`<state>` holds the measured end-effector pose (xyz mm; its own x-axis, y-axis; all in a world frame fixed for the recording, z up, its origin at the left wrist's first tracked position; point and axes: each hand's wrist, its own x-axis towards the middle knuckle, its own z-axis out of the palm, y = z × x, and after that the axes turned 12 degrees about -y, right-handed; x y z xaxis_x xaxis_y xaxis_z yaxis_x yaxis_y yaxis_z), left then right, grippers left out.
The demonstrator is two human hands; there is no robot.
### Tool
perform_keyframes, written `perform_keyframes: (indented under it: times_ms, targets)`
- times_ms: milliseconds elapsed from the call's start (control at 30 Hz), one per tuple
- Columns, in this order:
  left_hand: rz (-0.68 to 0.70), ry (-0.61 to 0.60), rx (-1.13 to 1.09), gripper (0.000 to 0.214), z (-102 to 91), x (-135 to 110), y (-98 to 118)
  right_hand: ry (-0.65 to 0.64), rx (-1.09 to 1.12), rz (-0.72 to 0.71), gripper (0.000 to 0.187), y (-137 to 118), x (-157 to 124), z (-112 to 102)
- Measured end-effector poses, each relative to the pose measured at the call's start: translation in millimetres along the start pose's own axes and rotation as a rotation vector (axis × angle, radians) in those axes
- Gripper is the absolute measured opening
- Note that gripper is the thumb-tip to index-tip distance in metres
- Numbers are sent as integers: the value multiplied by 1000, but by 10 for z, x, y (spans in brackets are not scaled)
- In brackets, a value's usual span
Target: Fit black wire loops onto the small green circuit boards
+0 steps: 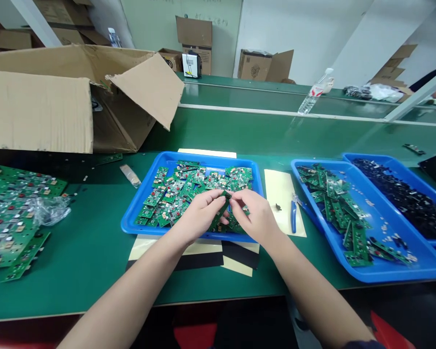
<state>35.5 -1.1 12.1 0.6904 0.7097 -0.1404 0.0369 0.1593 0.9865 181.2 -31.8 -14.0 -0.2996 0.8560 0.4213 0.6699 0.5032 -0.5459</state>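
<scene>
Over the middle blue tray (129,220), my left hand (202,213) is closed on a small green circuit board (221,211), held at a slant. My right hand (253,212) pinches at the board's upper end, where a small dark part shows; its fingertips almost meet those of the left. Whether the right fingers grip the board or the dark part cannot be made out. Below both hands, many loose circuit boards (174,189) lie in the tray. Part of the held board is hidden behind my fingers.
Blue-handled cutters (293,215) lie on a cream sheet (279,186) at right. Beyond are a blue tray of boards (385,276) and another of black parts (396,186). Large board panels (14,213) and an open carton (39,111) occupy the left. A bottle (314,94) stands behind.
</scene>
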Motion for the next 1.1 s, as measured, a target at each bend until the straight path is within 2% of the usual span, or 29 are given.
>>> perform_keyframes:
  times_ms: [200,700,1100]
  targets:
    - [24,1,-27,20,25,-8,9,10,-39,5,15,20,-5,11]
    - [92,-37,168,28,12,2,-20,57,-63,-10,13,58,-6,51]
    - [124,10,323,28,19,14,-79,32,-117,0,15,66,3,36]
